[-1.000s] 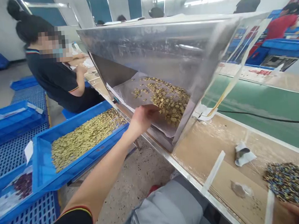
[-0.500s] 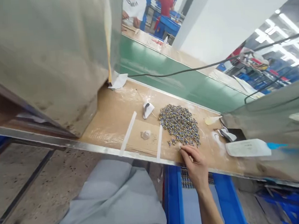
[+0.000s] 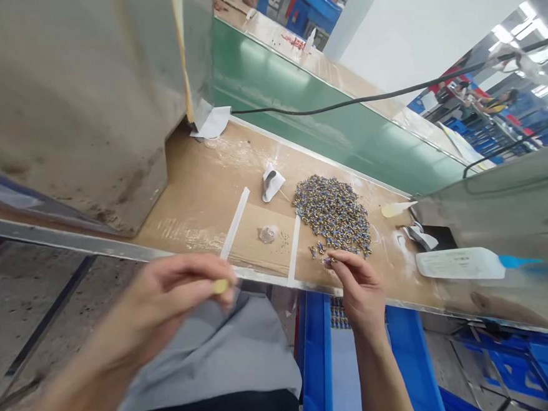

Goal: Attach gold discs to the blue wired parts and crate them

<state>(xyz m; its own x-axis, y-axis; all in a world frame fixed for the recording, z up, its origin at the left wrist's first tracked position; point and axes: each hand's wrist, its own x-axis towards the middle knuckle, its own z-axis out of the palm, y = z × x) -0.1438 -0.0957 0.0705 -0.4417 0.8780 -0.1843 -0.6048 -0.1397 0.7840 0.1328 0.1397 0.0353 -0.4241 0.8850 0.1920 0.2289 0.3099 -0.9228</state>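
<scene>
Clearly, left hand (image 3: 179, 293) pinching yellow disc (image 3: 220, 287), right hand (image 3: 363, 290) pinching bluish piece (image 3: 327, 261)

Looks forward and down from the wearer's head, over the grey-clad lap (image 3: 246, 351) to the workbench (image 3: 197, 179). Catches left hand (image 3: 179, 293) and right hand (image 3: 362, 293) at close range. Sits tilted, slanting the workbench, and reaches past the green panel (image 3: 294, 88) into the room (image 3: 495, 105).

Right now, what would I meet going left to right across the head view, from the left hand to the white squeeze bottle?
Left hand with yellow disc, small translucent lump, heap of blue-and-gold pieces, pale-yellow nozzle-tipped container, white squeeze bottle with blue nozzle.
</scene>
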